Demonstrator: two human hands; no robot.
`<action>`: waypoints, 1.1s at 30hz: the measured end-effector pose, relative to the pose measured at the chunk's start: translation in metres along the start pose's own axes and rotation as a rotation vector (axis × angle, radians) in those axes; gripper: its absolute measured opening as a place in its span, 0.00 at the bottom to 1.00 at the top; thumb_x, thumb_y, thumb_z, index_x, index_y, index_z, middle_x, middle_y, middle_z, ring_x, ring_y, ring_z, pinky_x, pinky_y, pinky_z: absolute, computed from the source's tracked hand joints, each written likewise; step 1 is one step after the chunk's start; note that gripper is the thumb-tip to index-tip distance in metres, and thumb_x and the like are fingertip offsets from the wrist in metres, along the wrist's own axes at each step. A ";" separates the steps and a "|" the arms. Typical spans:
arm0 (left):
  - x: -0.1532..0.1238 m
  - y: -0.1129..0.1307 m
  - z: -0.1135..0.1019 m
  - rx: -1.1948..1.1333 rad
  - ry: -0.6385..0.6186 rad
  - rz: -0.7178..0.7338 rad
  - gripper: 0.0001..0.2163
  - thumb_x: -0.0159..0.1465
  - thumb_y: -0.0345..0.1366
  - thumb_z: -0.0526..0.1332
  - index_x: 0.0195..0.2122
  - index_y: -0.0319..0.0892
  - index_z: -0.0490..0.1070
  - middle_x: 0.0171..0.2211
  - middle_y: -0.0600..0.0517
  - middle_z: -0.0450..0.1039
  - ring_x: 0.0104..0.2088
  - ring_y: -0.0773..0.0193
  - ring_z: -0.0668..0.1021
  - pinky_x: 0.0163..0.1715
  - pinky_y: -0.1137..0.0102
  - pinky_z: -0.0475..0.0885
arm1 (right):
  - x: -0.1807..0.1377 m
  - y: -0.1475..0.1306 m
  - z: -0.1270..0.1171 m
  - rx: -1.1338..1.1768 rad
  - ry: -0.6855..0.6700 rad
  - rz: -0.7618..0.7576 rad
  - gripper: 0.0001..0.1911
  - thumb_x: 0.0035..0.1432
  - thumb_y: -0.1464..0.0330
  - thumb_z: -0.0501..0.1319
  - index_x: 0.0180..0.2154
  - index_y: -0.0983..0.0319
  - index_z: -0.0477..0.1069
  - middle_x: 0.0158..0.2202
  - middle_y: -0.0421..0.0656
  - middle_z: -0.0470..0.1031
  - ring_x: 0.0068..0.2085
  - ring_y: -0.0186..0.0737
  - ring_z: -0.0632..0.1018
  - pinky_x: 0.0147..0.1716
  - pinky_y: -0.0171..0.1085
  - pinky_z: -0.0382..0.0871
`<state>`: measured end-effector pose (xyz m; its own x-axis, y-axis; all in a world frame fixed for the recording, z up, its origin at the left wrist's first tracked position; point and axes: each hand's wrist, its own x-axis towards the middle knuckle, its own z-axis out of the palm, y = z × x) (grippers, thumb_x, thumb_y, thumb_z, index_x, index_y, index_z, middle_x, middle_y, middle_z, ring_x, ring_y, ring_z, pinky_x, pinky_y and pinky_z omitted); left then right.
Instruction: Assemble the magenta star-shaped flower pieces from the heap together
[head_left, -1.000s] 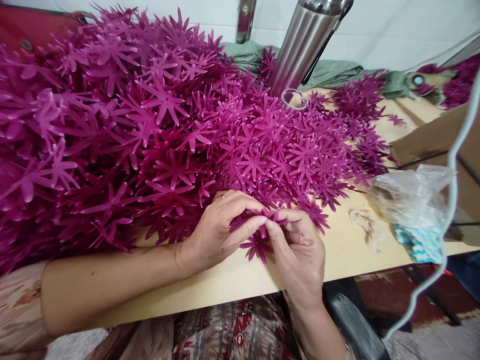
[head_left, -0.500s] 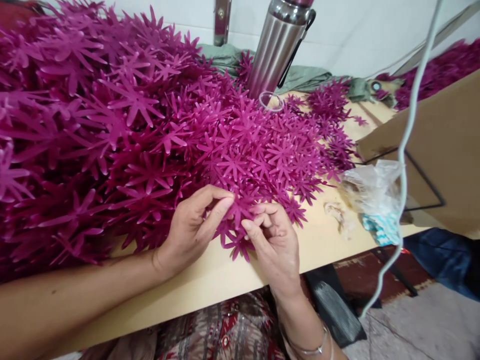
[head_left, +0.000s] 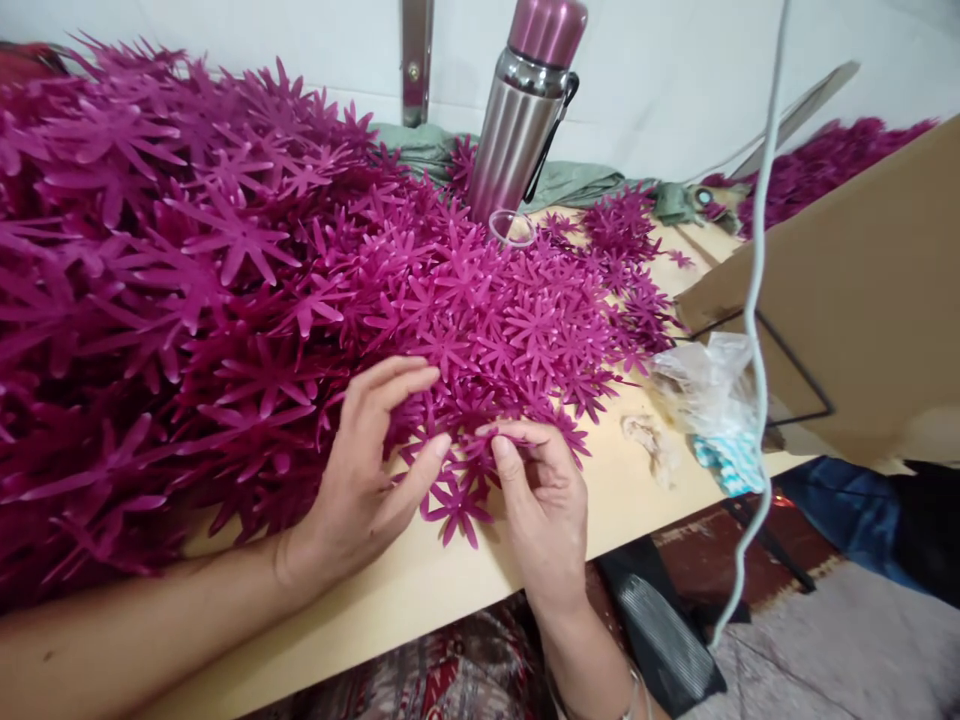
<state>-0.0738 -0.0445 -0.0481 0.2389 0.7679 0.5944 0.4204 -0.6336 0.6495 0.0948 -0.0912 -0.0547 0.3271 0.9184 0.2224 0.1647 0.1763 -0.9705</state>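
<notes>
Magenta star-shaped artificial flower pieces lie in a large heap over the left and middle of the table. At the heap's front edge, my left hand is open, thumb and fingers apart, with nothing between them. Just to its right, my right hand pinches a magenta flower piece between thumb and forefinger; the fingers cover part of it. One loose flower piece lies flat on the wooden table below the two hands.
A steel thermos stands behind the heap, beside a clear plastic cup. On the right are a cardboard box, a crumpled plastic bag and a hanging pale cord. The table's front edge runs below my hands.
My left thumb and fingers have spread, letting go of the flower piece and drawing slightly left. The right hand still pinches it. The whole view has shifted, so the background sits further left and lower.
</notes>
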 end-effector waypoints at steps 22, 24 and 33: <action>-0.008 0.011 -0.002 0.059 -0.503 0.306 0.21 0.67 0.19 0.54 0.58 0.45 0.70 0.68 0.50 0.67 0.75 0.57 0.56 0.77 0.52 0.41 | 0.015 0.035 -0.085 -0.798 0.020 -0.282 0.24 0.64 0.58 0.67 0.58 0.60 0.75 0.56 0.54 0.74 0.58 0.54 0.74 0.56 0.56 0.71; -0.010 0.010 -0.001 0.045 -0.676 0.369 0.18 0.71 0.25 0.55 0.59 0.46 0.70 0.68 0.54 0.68 0.75 0.58 0.57 0.77 0.55 0.38 | 0.017 0.038 -0.081 -0.858 0.015 -0.326 0.17 0.67 0.63 0.62 0.54 0.62 0.77 0.52 0.54 0.76 0.55 0.53 0.75 0.56 0.56 0.71; -0.016 0.001 0.008 0.213 -0.782 0.381 0.19 0.77 0.38 0.51 0.67 0.47 0.65 0.70 0.54 0.66 0.71 0.52 0.65 0.74 0.53 0.51 | 0.020 0.035 -0.096 -0.777 0.229 -0.158 0.12 0.67 0.61 0.60 0.43 0.61 0.77 0.37 0.46 0.82 0.38 0.45 0.80 0.41 0.43 0.73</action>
<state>-0.0702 -0.0567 -0.0602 0.8910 0.4033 0.2085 0.3257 -0.8877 0.3255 0.1968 -0.1005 -0.0752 0.4139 0.7933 0.4464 0.7938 -0.0745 -0.6036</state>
